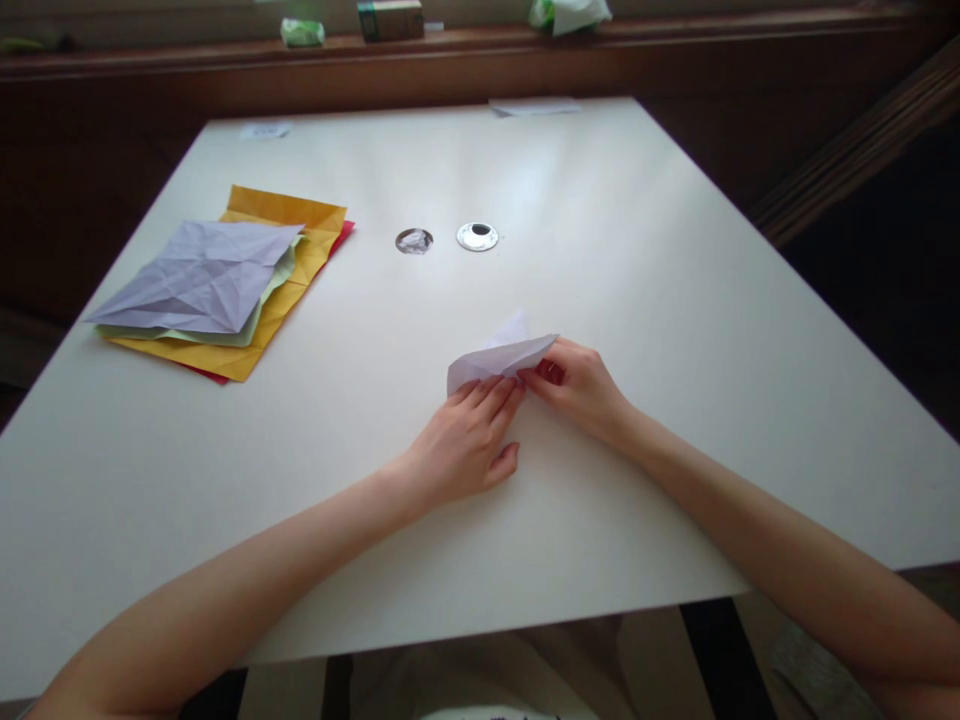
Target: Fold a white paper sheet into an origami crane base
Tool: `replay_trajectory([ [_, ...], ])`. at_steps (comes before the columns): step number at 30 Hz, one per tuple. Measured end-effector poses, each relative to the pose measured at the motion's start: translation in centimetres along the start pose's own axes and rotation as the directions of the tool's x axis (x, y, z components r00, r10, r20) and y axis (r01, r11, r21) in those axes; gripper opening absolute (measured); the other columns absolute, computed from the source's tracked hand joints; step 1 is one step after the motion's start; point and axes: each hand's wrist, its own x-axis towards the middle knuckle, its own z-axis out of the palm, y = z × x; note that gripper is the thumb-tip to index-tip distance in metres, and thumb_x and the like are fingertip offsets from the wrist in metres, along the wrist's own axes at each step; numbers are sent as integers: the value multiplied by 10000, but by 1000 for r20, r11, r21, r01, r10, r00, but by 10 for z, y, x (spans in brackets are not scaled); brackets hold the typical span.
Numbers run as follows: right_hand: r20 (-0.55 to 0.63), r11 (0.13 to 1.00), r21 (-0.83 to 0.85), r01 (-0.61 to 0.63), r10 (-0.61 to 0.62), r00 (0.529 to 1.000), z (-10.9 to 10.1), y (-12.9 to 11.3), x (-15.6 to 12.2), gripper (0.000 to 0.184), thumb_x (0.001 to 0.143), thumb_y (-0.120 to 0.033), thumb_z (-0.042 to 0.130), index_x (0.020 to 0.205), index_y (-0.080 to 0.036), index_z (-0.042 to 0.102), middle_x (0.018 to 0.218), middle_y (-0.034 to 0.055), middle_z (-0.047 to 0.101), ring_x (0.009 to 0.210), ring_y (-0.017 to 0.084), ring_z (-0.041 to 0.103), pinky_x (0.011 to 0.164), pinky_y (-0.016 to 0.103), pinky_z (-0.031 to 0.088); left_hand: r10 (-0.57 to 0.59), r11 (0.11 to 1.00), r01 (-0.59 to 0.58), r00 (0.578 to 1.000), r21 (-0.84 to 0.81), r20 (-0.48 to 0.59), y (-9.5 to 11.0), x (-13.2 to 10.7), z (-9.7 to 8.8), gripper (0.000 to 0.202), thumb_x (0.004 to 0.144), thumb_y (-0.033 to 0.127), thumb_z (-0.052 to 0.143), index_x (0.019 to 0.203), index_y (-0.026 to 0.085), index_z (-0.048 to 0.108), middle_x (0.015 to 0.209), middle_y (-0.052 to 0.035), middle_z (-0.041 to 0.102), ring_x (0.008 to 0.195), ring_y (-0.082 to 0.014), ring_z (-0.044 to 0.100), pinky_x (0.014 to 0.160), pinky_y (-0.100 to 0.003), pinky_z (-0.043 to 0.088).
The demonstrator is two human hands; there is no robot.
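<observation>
A folded sheet of pale lilac paper [499,362] lies on the white table in front of me, with one pointed corner standing out at its far side. My left hand [474,430] rests on its near edge, fingers stretched out flat and thumb apart. Close beside it, my right hand [574,378] pinches the paper's right end between thumb and fingers and lifts that edge a little. Part of the near fold is hidden under my left fingertips.
Creased sheets lie stacked at the left: lilac paper [206,275] on top, then green, yellow paper [289,215] and red. Two round holes, one with a metal rim [478,246], are set in the table [675,330]. White papers [534,107] lie along the far edge; small packages [390,20] stand on the ledge behind.
</observation>
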Motion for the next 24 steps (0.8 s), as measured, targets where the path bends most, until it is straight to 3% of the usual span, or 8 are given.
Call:
replay_trajectory([
  [6,-37,998,56,2,0,999,1,0,-1,84,705,-122,524,634,-161,504,628,-21,474,526,76,418,506,201,347,13,1000,-14,1000,-24,-21,1,-1,4,588,798,340,398,1264,-15,340,1297,-195,398,1229,-284,324,1058,-407,223],
  [12,-40,998,67,-20,22,999,1,2,1,98,699,-115,520,618,-162,490,577,-39,452,512,70,398,497,199,327,0,996,-3,1000,-85,-26,-3,3,0,588,762,349,449,1247,29,361,1216,-164,450,1111,-269,421,977,-370,332],
  [24,-29,994,101,-49,53,998,1,1,1,87,697,-127,515,618,-157,494,566,-42,450,517,72,398,505,202,328,-31,999,31,999,-10,-23,0,7,-2,501,801,367,410,1236,116,410,1166,-120,476,1049,-249,439,932,-372,333],
])
